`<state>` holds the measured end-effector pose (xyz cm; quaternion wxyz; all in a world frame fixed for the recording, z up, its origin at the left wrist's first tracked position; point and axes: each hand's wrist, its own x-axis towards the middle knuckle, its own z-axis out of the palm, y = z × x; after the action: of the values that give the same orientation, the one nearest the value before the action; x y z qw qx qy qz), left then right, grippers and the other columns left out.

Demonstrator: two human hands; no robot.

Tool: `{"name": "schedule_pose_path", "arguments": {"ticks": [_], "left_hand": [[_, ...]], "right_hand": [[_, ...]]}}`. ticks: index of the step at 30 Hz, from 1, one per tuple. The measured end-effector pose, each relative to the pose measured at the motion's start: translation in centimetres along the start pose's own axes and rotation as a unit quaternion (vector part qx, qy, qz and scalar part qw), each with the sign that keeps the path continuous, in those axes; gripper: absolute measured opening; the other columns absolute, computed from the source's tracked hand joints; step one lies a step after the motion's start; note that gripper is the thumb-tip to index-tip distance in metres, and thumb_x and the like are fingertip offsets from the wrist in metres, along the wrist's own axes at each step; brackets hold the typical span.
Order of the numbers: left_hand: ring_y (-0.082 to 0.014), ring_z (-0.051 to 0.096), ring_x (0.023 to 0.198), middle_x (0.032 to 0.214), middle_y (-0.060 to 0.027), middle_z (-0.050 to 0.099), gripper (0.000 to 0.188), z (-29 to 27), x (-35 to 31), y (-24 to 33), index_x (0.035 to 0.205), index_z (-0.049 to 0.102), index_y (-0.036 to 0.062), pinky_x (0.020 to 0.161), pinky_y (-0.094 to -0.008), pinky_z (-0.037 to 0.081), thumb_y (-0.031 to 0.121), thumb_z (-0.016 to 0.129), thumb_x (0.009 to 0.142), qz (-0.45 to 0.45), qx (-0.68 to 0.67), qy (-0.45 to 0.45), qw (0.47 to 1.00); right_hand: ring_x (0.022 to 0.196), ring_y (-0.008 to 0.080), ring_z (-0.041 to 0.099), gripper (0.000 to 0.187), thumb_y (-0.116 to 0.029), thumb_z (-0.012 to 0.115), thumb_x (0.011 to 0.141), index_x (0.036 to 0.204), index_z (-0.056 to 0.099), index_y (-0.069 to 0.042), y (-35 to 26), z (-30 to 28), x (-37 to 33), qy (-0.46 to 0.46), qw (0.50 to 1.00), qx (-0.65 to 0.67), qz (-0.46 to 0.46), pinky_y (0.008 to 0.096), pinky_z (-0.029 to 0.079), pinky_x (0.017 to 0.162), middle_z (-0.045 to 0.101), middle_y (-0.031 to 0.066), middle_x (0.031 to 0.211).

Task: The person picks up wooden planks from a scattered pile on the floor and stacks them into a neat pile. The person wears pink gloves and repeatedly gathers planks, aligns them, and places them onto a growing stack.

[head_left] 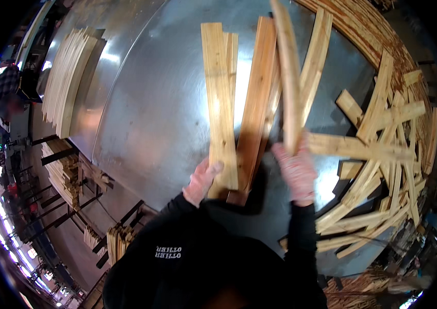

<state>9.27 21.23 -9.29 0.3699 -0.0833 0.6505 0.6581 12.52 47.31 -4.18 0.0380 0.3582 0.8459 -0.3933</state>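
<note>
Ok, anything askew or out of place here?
The heap of boards at right looks untidy, lying crisscrossed, unlike the neat stack at upper left. The board at the left hand crosses another board beneath it.

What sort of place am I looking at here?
Probably a woodworking shop or lumber-sorting floor: there is a broad metal table, a neat stack of boards at its left and a jumbled pile of boards at its right.

Small white capital lettering (169, 252) in two short lines, upside down, on the black top (198, 275)
</note>
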Motion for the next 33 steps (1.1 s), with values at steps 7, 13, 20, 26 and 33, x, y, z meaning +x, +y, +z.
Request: {"name": "schedule_pose_path", "arguments": {"ticks": [7,13,20,26,33], "left_hand": [[-0.0164,0.061,0.098,0.107,-0.0061,0.065,0.048,-1.1,1.0,-2.2,0.126,0.059,-0.0002,0.090,-0.0335,0.051,0.036,0.069,0.095,-0.084,-0.119,-0.061,0.987],[-0.0183,0.064,0.101,0.108,-0.0095,0.070,0.056,-5.9,-2.5,1.8,0.129,0.058,-0.0007,0.092,-0.0331,0.050,0.037,0.074,0.090,-0.012,0.026,-0.025,0.999],[-0.0398,0.067,0.111,0.115,-0.0237,0.070,0.083,-14.0,-4.2,0.6,0.146,0.045,0.0050,0.098,-0.0462,0.049,0.056,0.070,0.086,0.010,0.380,0.188,0.906],[-0.0382,0.054,0.132,0.150,-0.0263,0.044,0.108,-9.6,-4.8,1.9,0.158,0.018,0.0028,0.106,-0.0436,0.045,0.061,0.069,0.082,-0.017,0.461,0.123,0.879],[-0.0368,0.069,0.107,0.115,-0.0205,0.070,0.089,-8.8,-5.2,5.5,0.153,0.032,0.0096,0.096,-0.0448,0.051,0.038,0.075,0.080,-0.013,0.434,0.157,0.887]], "right_hand": [[0.105,0.0370,0.061,0.084,-0.056,0.066,0.088,0.150,0.040,-0.007,-1.3,9.2,-14.0,0.073,0.945,-0.193,-0.252,0.0462,0.052,0.090,0.057,0.0190,0.125],[0.128,0.0380,0.053,0.096,-0.044,0.077,0.080,0.152,0.029,-0.003,0.8,13.1,-6.9,0.122,0.959,-0.252,-0.042,0.0462,0.044,0.105,0.045,0.0228,0.147],[0.125,0.0399,0.056,0.078,-0.029,0.068,0.086,0.149,0.035,0.001,-3.4,14.3,-11.5,0.102,0.984,-0.083,-0.117,0.0418,0.049,0.100,0.046,0.0274,0.146],[0.124,0.0373,0.057,0.070,-0.038,0.059,0.095,0.146,0.038,0.004,-8.2,16.2,-14.6,-0.338,0.925,-0.108,-0.138,0.0459,0.046,0.104,0.054,0.0239,0.138],[0.130,0.0430,0.048,0.094,-0.034,0.074,0.081,0.155,0.027,0.000,-5.8,18.1,-9.5,0.129,0.961,-0.236,-0.065,0.0480,0.041,0.109,0.038,0.0284,0.152]]}}
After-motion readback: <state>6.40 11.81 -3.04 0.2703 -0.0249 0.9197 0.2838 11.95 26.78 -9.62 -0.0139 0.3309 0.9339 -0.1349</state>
